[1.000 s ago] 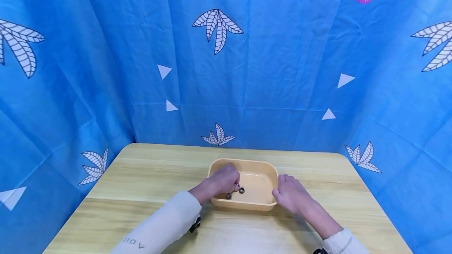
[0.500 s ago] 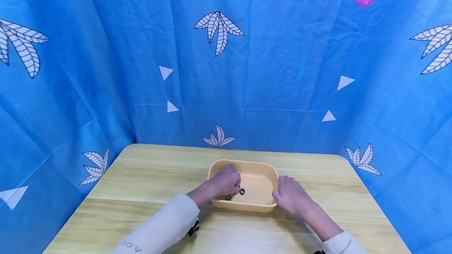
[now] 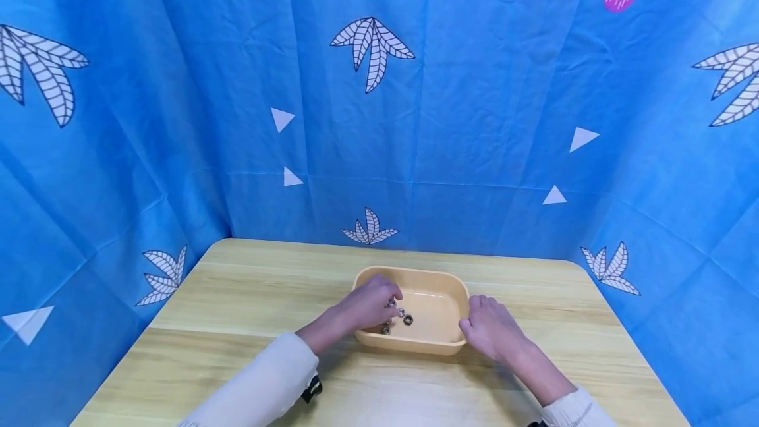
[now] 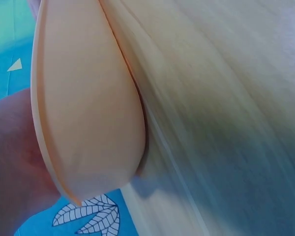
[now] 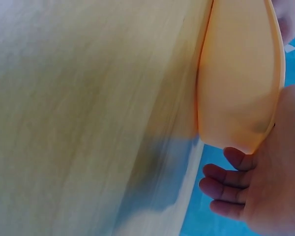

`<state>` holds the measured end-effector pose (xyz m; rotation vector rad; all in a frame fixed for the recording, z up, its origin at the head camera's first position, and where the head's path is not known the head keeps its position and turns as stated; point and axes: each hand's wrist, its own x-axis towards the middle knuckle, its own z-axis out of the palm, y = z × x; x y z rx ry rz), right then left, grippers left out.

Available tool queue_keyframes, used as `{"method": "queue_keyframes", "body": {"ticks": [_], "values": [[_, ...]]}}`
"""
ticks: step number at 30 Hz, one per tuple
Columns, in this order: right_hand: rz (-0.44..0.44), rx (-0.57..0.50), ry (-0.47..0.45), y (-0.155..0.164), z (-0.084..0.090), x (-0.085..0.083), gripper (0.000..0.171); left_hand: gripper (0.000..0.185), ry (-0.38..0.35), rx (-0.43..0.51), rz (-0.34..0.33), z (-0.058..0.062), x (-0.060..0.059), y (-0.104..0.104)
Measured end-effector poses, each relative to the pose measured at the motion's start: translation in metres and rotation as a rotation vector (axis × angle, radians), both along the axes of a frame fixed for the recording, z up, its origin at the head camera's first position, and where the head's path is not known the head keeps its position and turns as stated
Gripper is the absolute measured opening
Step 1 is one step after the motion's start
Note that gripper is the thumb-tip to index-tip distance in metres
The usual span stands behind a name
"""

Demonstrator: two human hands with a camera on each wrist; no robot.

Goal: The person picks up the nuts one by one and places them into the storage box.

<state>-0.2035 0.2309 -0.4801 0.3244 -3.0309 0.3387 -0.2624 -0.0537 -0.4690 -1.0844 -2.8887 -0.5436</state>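
Nut [image 3: 400,312] pinched by left hand [image 3: 370,305] over tray [image 3: 441,280].

A tub [image 3: 441,346] sat on the tabletop [image 3: 237,302], near its middle and toward the front edge. The left hand [image 3: 370,304] reached in over the tub's left rim, above three nuts [image 3: 408,319] lying close together in the tub's left half. The right hand [image 3: 489,327] rested against the tub's right end. A curtain [image 3: 379,117] hung behind the tabletop and along both its sides.
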Motion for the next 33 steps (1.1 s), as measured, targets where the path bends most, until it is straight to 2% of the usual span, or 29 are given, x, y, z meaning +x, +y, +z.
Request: {"method": "queue_keyframes", "body": {"ticks": [9,17,20,23,27,33], "values": [[-0.013,-0.056,0.029,0.003,-0.007,-0.001,0.013,0.022,0.016,0.076,0.067,0.001,-0.001,-0.018],[-0.002,-0.064,0.085,0.004,-0.014,-0.004,0.012,0.022,0.057,0.111,0.093,0.006,0.000,-0.038],[0.012,-0.055,0.150,0.006,-0.016,-0.006,0.013,0.020,0.092,0.124,0.093,0.009,-0.001,-0.043],[0.039,-0.030,0.252,0.009,-0.019,-0.005,0.017,0.018,0.116,0.154,0.099,0.012,-0.001,-0.048],[0.044,0.025,0.354,0.013,-0.021,0.000,0.025,0.015,0.114,0.196,0.125,0.016,0.000,-0.055],[0.020,0.043,0.314,0.017,-0.014,0.005,0.031,0.010,0.133,0.200,0.160,0.016,0.000,-0.069]]}}
